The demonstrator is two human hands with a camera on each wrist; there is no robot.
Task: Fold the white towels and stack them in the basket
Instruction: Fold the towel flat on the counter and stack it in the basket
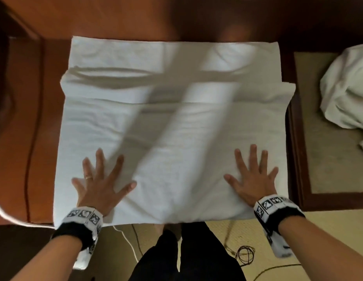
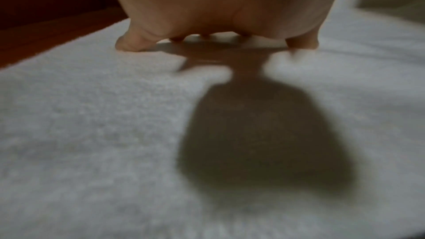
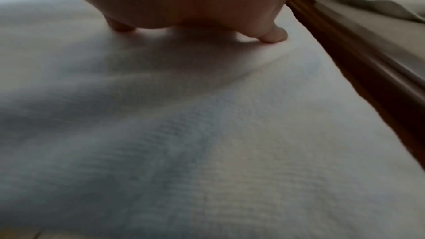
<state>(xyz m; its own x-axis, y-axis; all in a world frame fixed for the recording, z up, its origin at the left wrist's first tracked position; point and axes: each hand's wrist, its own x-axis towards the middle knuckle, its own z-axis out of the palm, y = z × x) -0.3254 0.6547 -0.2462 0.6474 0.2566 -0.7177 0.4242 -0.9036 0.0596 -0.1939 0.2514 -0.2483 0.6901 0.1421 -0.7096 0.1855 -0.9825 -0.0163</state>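
Fingers (image 1: 99,159) spread flat, your left hand (image 1: 97,183) and right hand (image 1: 251,177) press the towel (image 1: 176,122); its long axis runs left-right between them.

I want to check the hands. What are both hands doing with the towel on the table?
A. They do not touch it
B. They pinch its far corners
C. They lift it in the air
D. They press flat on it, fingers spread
D: the left hand and right hand lie flat, fingers spread, on the towel.

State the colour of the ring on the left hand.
Gold, on the left hand; the ring shows best in the head view.
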